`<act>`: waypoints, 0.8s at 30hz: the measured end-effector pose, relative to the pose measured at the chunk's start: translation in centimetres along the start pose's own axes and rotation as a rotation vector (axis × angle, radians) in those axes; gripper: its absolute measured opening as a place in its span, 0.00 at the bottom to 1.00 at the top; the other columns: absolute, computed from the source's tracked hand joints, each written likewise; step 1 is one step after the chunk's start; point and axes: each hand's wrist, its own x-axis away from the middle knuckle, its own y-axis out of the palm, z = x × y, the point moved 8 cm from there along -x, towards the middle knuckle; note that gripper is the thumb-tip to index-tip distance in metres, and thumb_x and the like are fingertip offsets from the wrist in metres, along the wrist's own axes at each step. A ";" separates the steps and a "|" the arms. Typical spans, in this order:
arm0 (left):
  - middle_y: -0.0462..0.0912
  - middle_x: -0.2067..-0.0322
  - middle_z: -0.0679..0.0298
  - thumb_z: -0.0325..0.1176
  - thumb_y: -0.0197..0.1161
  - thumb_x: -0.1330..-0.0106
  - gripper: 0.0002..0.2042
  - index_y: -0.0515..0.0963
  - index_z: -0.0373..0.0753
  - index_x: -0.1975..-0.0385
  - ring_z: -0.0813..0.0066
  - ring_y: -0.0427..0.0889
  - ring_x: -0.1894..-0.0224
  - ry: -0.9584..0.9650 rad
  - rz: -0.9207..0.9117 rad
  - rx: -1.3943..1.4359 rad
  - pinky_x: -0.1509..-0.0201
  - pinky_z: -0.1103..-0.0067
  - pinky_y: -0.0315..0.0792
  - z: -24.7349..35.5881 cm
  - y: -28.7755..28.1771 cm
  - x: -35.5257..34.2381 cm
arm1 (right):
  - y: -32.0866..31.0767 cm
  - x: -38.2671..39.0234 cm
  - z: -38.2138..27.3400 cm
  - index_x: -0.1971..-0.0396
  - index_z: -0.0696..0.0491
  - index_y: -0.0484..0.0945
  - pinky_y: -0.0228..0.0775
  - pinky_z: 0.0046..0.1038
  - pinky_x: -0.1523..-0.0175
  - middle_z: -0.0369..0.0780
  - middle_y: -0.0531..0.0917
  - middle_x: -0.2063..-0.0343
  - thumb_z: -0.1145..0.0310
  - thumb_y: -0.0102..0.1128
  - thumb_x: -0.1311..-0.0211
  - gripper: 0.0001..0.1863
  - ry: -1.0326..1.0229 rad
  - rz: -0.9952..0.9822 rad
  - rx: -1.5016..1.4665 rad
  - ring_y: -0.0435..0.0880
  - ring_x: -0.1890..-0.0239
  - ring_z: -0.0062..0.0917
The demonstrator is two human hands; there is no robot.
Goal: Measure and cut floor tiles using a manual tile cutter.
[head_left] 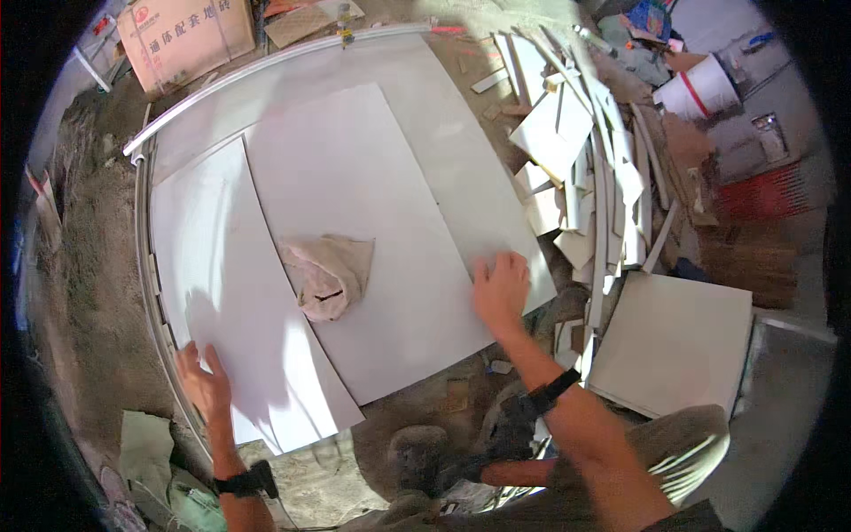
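Pale panels lie layered on a flat board: a narrower left panel (226, 248), a middle panel (399, 328) and a wider sheet (461, 124) beneath. A crumpled beige cloth (330, 275) rests where the left and middle panels meet. My left hand (204, 381) is at the left panel's outer edge, fingers bent and apart. My right hand (503, 288) rests near the middle panel's right edge, fingers spread and slightly curled, holding nothing visible.
A long rail (230, 64) runs along the far edge. A cardboard box (186, 62) is at upper left, offcuts (550, 133) pile at right, with a white bucket (696, 89) beyond and a square tile (669, 341) at lower right. My legs and feet are below.
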 end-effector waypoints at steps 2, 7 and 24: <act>0.76 0.52 0.47 0.35 0.56 0.28 0.15 0.73 0.30 0.51 0.47 0.76 0.50 0.387 0.199 0.037 0.48 0.61 0.73 -0.4 0.8 2.5 | 0.8 1.7 -0.2 0.46 0.58 0.73 0.59 0.53 0.35 0.53 0.71 0.42 0.55 0.59 0.35 0.25 -0.013 0.182 -0.026 0.66 0.35 0.50; 0.69 0.40 0.46 0.39 0.49 0.24 0.20 0.69 0.29 0.42 0.44 0.67 0.37 0.227 0.095 0.156 0.35 0.57 0.63 -4.3 1.2 5.5 | 0.3 3.0 0.7 0.41 0.60 0.67 0.52 0.53 0.31 0.53 0.66 0.38 0.54 0.58 0.34 0.30 0.125 0.326 0.065 0.61 0.32 0.52; 0.63 0.35 0.42 0.42 0.43 0.24 0.24 0.66 0.27 0.40 0.40 0.61 0.34 0.180 -0.021 0.023 0.34 0.49 0.56 -3.4 0.7 4.5 | 0.3 2.3 0.0 0.37 0.56 0.64 0.47 0.55 0.29 0.57 0.62 0.36 0.58 0.62 0.39 0.34 0.219 0.197 0.118 0.56 0.30 0.54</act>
